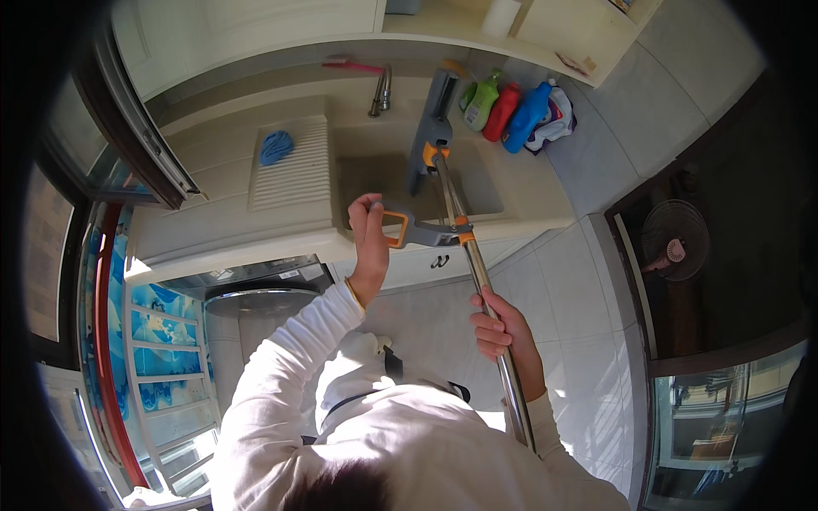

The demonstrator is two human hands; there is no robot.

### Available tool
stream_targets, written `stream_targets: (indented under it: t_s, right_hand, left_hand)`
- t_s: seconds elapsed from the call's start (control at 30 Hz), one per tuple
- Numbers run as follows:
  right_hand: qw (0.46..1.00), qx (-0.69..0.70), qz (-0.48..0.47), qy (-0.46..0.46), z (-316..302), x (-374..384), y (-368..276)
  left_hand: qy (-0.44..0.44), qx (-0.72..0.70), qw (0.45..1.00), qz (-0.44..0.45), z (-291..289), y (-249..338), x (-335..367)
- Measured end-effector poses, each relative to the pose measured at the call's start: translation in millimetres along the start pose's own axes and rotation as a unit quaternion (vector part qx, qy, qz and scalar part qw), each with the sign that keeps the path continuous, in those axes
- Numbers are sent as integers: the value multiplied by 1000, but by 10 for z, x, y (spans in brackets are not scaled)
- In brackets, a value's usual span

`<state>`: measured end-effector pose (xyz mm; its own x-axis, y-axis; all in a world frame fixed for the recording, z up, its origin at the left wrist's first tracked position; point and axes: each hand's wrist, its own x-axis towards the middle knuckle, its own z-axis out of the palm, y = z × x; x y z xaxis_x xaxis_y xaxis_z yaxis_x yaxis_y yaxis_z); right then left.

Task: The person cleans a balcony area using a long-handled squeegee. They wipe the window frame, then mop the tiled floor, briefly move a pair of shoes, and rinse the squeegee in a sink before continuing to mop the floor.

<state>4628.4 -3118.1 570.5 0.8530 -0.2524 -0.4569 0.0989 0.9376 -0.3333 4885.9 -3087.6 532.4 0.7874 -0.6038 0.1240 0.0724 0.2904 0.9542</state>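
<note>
A sponge mop [479, 271] with a metal pole slants up from my body to the sink [354, 136]. Its long grey head [440, 102] is over the basin, against or just above the rim; which one I cannot tell. My left hand [368, 251] has its fingers closed on the end of the mop's grey lever [422, 230], which has an orange-lined loop. Lower down, my right hand [509, 336] is wrapped round the pole. The sponge under the head is hidden.
A blue cloth [276, 147] lies on the ribbed washboard. Behind the basin stands a metal faucet [382, 91]. Green [482, 100], red [502, 112] and blue [527, 117] bottles crowd the right corner. A washing machine [264, 294] is under the counter; a fan [676, 241] stands beyond the doorway.
</note>
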Motion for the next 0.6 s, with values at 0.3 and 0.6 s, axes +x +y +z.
stream_targets:
  t_s: [0.3, 0.6]
  right_hand:
    - [994, 87, 43, -58, 105, -67, 302]
    - [1000, -6, 12, -6, -68, 11, -41]
  left_hand:
    - [-118, 150, 981, 46, 533, -910, 1357]
    - [-193, 21, 976, -98, -346, 114, -665]
